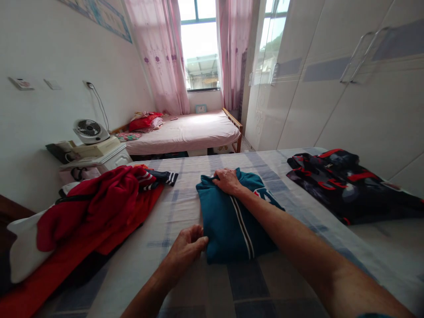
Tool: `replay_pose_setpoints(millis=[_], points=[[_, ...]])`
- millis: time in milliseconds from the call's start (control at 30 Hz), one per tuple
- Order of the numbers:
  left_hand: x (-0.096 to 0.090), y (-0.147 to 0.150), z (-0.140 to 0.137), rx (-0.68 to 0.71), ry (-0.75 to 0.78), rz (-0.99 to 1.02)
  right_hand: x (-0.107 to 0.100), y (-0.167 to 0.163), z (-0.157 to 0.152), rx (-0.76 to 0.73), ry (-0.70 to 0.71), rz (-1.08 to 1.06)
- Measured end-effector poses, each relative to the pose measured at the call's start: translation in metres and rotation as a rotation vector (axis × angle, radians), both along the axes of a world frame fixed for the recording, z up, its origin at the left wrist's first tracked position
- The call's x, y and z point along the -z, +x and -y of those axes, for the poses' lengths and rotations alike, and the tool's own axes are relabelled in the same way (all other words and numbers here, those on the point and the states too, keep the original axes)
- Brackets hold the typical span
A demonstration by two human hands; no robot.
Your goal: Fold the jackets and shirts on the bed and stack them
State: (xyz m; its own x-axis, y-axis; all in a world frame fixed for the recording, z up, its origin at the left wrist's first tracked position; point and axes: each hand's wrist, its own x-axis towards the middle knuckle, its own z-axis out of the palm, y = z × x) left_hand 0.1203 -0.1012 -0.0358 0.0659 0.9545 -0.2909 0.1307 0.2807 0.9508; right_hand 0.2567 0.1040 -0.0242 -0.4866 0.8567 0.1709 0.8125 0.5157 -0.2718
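A teal sweatshirt [220, 221] lies folded into a compact bundle on the bed [185, 282]. A striped band in white and dark runs down it, and part of a white print shows at its right side. My right hand [228, 181] is at the far end of the bundle, its bent fingers closed on the fabric near the top edge. At the near left edge, my left hand [189, 242] has thumb and curled fingers together against the cloth. My right forearm crosses over the sweatshirt and hides some of its right side.
Red and orange clothes [109, 198] are heaped at the left. A black, grey and red garment [341, 181] lies flat at the right, near the white wardrobe [331, 101]. Beyond stand a pink-covered bed [198, 128] and a small fan [90, 130] on a cabinet.
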Motion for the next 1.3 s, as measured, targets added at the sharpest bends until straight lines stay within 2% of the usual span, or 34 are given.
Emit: replay_pose_setpoints(millis=[67, 167, 267, 333, 367, 400, 467, 533, 600, 667, 767, 867, 967, 1067, 1167, 1233, 1300], points=[[0.004, -0.004, 0.004, 0.025, -0.012, -0.065, 0.001, 0.002, 0.0, 0.039, 0.021, -0.013], [0.003, -0.01, 0.004, 0.022, 0.066, -0.303, -0.014, 0.009, 0.004, 0.038, 0.059, -0.044], [-0.01, -0.009, 0.001, -0.08, 0.296, -0.57, -0.034, 0.029, 0.012, 0.042, 0.189, -0.166], [-0.018, -0.003, 0.0, -0.094, 0.474, -0.689, -0.037, 0.052, 0.018, 0.075, 0.28, -0.205], [-0.018, 0.002, -0.001, -0.053, 0.561, -0.743, -0.032, 0.066, 0.02, 0.093, 0.289, -0.183], [-0.016, 0.007, -0.001, 0.017, 0.64, -0.801, -0.025, 0.08, 0.022, 0.115, 0.266, -0.149], [-0.003, 0.016, -0.003, 0.186, 0.739, -0.908, -0.003, 0.105, 0.025, 0.152, 0.117, -0.085], [0.015, 0.021, -0.005, 0.326, 0.746, -0.981, 0.019, 0.123, 0.027, 0.189, -0.042, -0.081], [0.029, 0.02, -0.006, 0.379, 0.733, -1.021, 0.031, 0.131, 0.027, 0.221, -0.107, -0.112], [0.032, 0.017, -0.006, 0.387, 0.734, -1.061, 0.031, 0.133, 0.028, 0.246, -0.11, -0.152], [0.019, 0.016, 0.001, 0.399, 0.806, -1.137, 0.02, 0.14, 0.039, 0.317, -0.124, -0.245], [0.005, 0.022, 0.009, 0.502, 0.934, -1.188, 0.012, 0.16, 0.064, 0.461, -0.12, -0.347], [0.003, 0.032, 0.013, 0.594, 1.013, -1.23, 0.012, 0.185, 0.097, 0.62, -0.148, -0.444], [0.004, 0.041, 0.01, 0.579, 1.036, -1.303, 0.015, 0.202, 0.135, 0.745, -0.322, -0.72], [-0.004, 0.046, 0.002, 0.51, 1.016, -1.338, 0.012, 0.203, 0.174, 0.785, -0.557, -1.058], [-0.016, 0.046, -0.003, 0.457, 0.967, -1.298, 0.008, 0.195, 0.199, 0.73, -0.772, -1.258], [-0.03, 0.046, -0.008, 0.398, 0.912, -1.224, 0.004, 0.18, 0.219, 0.611, -1.027, -1.429]])
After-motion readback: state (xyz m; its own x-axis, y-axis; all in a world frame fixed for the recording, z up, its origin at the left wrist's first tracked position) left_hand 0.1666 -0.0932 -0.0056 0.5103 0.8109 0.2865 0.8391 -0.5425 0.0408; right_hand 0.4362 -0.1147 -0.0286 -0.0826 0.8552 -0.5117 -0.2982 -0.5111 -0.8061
